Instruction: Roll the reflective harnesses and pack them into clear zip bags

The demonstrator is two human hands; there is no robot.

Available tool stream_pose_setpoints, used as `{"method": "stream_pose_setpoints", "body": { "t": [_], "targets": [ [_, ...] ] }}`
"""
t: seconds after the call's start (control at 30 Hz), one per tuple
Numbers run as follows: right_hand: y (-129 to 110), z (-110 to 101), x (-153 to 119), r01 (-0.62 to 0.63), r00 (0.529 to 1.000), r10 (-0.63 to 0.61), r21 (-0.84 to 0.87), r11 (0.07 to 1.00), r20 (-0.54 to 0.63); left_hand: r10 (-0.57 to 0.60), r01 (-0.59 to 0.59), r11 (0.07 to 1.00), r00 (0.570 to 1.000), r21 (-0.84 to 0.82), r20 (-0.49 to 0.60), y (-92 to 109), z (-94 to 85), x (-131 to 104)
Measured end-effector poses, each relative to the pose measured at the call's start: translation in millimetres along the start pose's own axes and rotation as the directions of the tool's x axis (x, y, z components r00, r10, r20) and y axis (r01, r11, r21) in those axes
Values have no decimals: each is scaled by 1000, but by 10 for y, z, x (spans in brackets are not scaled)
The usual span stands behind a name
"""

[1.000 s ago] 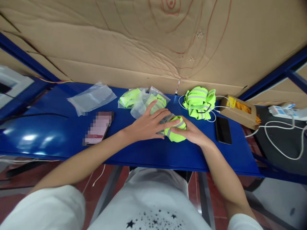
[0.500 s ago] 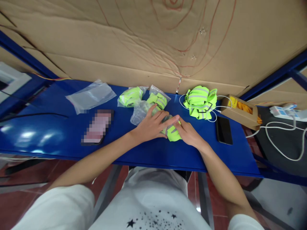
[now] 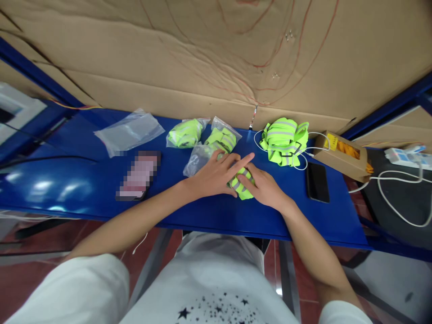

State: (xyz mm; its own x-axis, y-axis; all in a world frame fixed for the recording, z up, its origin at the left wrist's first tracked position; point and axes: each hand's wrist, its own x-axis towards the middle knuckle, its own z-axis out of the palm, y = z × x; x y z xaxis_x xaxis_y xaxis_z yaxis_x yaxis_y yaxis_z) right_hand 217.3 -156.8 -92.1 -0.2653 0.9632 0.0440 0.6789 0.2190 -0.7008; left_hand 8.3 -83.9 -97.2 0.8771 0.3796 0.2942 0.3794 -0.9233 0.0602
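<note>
A folded bundle of neon-yellow reflective strap lies low over the table between my two hands. My right hand is closed on its right side, with the thumb across the front. From the left, my left hand curls over the bundle, its index finger stretched toward the right hand; its palm side is hidden. Just behind the left hand are a bagged strap bundle and a crumpled clear plastic bag. Another bagged bundle sits farther left.
Loose reflective straps are heaped at the back right with a white cable around them. Near them are a black phone and an open cardboard box. Flat clear bags and a blurred-screen phone lie left on the blue table.
My right thumb has come down across the front of the bundle, and the bundle has turned to show more grey stripes. The left hand has barely moved. The view has shifted slightly.
</note>
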Motion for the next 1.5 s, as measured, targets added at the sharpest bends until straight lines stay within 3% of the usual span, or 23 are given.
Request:
{"method": "stream_pose_setpoints", "body": {
  "t": [0.13, 0.23, 0.33, 0.43, 0.57, 0.7, 0.8, 1.03, 1.13, 1.3, 1.43, 1.5],
  "targets": [
    [46, 62, 46, -44, 994, 50, 57, 997, -102, -40, 54, 990, 993, -128, 110, -51, 5, -65],
    [139, 150, 111, 21, 979, -2, 90, 996, -205, -27, 80, 967, 976, -242, 216, -103, 13, -79],
    [207, 251, 160, 52, 969, -25, 106, 993, -246, -13, 92, 943, 971, -320, 240, -120, 52, -75],
    [196, 287, 163, 42, 978, -11, 144, 989, -209, -4, 77, 935, 979, -347, 205, -102, 120, -94],
    [116, 179, 101, 91, 987, -63, 192, 977, -144, -4, 60, 940, 986, -335, 167, -62, 176, -148],
    [110, 4, 14, 227, 967, -242, 157, 961, 84, -15, 69, 923, 990, -379, 144, -49, 162, -193],
    [168, -33, -19, 283, 927, -288, 56, 957, 239, -41, 97, 903, 989, -419, 140, -41, 133, -218],
    [216, 211, 58, 238, 955, -232, -8, 971, 187, -44, 78, 969, 988, -236, 147, 86, 211, -243],
    [187, 257, 56, 225, 963, -222, 2, 974, 152, -84, 113, 960, 989, -256, 122, 86, 250, -251],
    [135, 98, -18, 369, 913, -384, 122, 921, 140, -113, 183, 847, 979, -499, 167, -43, 128, -246],
    [116, 49, -12, 413, 902, -423, 121, 903, 79, -119, 233, 677, 971, -698, 209, -99, 36, -228],
    [126, 96, 13, 423, 903, -428, 92, 902, 39, -93, 226, 653, 971, -723, 219, -87, 46, -228]
  ]
}}
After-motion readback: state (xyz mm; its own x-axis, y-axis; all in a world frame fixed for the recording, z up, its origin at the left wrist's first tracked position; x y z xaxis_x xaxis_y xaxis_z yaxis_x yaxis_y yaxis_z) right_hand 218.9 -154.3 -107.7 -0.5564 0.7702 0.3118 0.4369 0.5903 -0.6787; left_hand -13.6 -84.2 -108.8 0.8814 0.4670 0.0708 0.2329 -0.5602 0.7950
